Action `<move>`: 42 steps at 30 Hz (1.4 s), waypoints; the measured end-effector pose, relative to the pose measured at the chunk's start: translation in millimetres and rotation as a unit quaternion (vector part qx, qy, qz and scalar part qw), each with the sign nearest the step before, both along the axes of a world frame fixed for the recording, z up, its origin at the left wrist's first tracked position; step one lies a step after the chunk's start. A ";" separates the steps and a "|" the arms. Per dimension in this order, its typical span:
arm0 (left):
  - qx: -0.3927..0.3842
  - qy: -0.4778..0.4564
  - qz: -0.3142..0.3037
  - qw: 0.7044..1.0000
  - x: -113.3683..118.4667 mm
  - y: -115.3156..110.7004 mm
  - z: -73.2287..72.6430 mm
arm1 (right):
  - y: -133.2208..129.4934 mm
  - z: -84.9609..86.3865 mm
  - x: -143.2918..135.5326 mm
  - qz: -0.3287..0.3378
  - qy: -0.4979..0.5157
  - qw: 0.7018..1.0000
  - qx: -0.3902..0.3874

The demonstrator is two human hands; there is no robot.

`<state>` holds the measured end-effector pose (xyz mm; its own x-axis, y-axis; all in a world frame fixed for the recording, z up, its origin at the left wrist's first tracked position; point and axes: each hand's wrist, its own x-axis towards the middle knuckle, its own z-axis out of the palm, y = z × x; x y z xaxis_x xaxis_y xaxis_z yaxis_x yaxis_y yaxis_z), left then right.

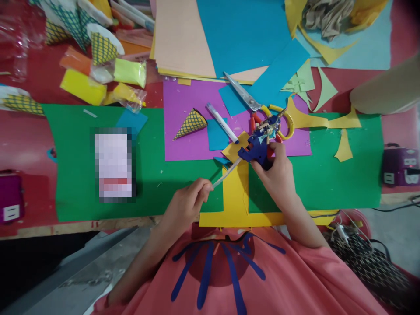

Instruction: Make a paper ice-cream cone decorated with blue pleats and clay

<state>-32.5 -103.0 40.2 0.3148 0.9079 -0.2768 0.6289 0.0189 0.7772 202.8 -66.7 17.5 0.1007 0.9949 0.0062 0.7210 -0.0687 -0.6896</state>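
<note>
The white strip (pixel 226 174) is gripped at its near end between the thumb and fingers of the left hand (pixel 193 199); the dark blue piece (pixel 257 150) is gripped by the right hand (pixel 277 170), its thumb set on the near side; both hands are closed. The long axis of the strip is slanted from the left hand, away from the body and to the right, up to the near left edge of the blue piece; whether the strip is fastened there cannot be told. The blue piece is positioned ahead and to the right of the left hand, and directly at the right fingertips; the right hand is therefore the nearer.

The yellow paper strip (pixel 234 192) is crossed by the white strip near its far end; the scissors (pixel 243 94) are located beyond the blue piece, blades pointed away and to the left, with a cluster of small parts (pixel 271 126) seen over the handles. The marker (pixel 222 123) and the patterned cone (pixel 193 123) are placed to the left, on and around the purple sheet (pixel 183 151); more open room is offered by the green sheet (pixel 177 188), left of the strip; the bench (pixel 49 83) edge is located close to both wrists.
</note>
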 end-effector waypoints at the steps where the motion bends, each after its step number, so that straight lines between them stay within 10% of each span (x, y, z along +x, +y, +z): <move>1: 0.000 0.000 0.005 1.000 0.8 0.0 0.3 | -0.3 0.1 -0.6 0.000 0.003 1.000 -0.002; 30: -0.036 -0.044 0.005 0.998 5.7 -3.8 3.0 | -9.5 0.7 -8.8 0.034 -0.003 0.999 0.025; 42: 0.164 0.011 -0.016 0.986 8.5 -4.6 -0.2 | -8.6 -1.6 3.6 0.076 -0.034 0.991 0.107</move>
